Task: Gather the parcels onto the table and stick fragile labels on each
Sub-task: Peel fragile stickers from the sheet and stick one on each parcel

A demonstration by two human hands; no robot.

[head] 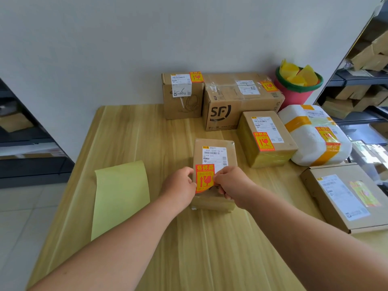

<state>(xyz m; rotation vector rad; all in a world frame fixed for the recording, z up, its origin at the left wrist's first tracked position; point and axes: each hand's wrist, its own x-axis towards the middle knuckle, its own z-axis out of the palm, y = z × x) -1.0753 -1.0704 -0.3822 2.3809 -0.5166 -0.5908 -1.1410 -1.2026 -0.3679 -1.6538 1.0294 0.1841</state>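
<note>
Orange-red fragile label [204,178] w/ glass icon on parcel [214,149].

The wooden table [210,248] bears cardboard parcels [241,101], a white padded parcel [315,141] and a yellow-green sheet [121,196].

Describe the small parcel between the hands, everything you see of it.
The small parcel is a brown cardboard box under glossy clear tape, lying flat on the wooden table. A white shipping label is stuck on its top. Over the near end lies an orange fragile sticker, lower corner lifted, pinched by the left hand and right hand.
</note>
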